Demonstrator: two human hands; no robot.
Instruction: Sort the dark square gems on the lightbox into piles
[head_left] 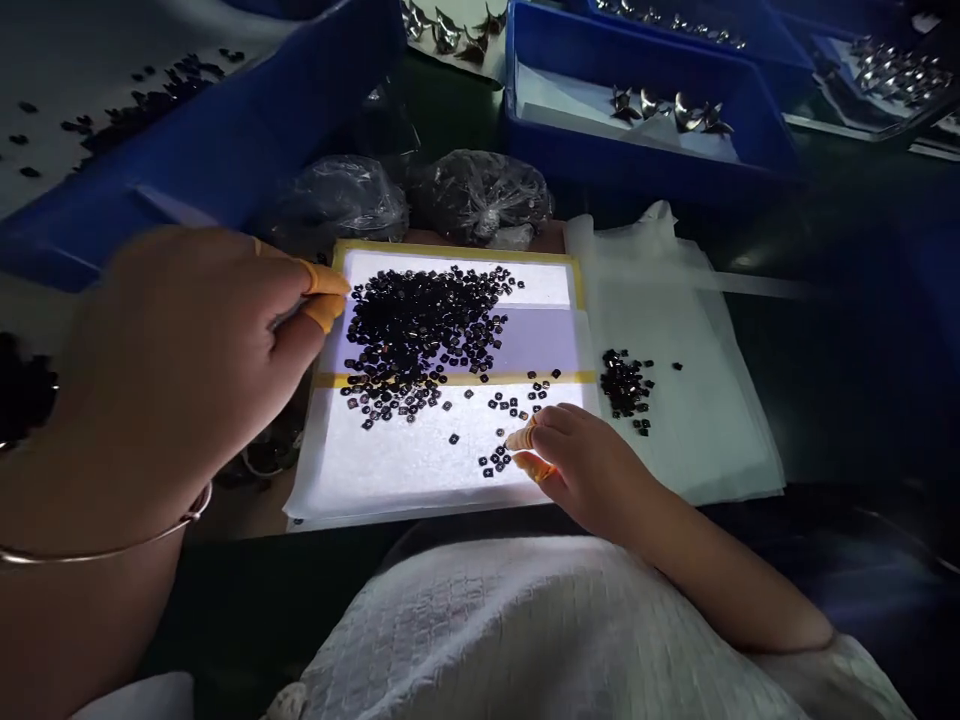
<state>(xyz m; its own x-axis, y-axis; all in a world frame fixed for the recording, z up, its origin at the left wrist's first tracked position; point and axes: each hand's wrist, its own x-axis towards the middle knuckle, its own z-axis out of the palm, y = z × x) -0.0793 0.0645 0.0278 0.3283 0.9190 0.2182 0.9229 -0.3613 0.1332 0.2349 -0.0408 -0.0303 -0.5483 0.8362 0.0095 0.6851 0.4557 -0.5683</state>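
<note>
A big heap of tiny black square pieces (pixel 420 325) lay on the bright white light pad (pixel 375 470). The right hand (pixel 592 465) pinched one piece near the heap; the left hand (pixel 187 340) hovered, fingers curled, empty. Only a small dark pile (pixel 624 385) sat aside, so most looked unsorted.

Small-parts inspection bench in a workshop or factory.
A lit light panel (pixel 450 440) carries a heap of tiny dark parts (pixel 424 325); blue plastic bins (pixel 645 150) with shiny metal pieces (pixel 667 108) and bagged stock (pixel 480 195) crowd the dark worktable.
</note>
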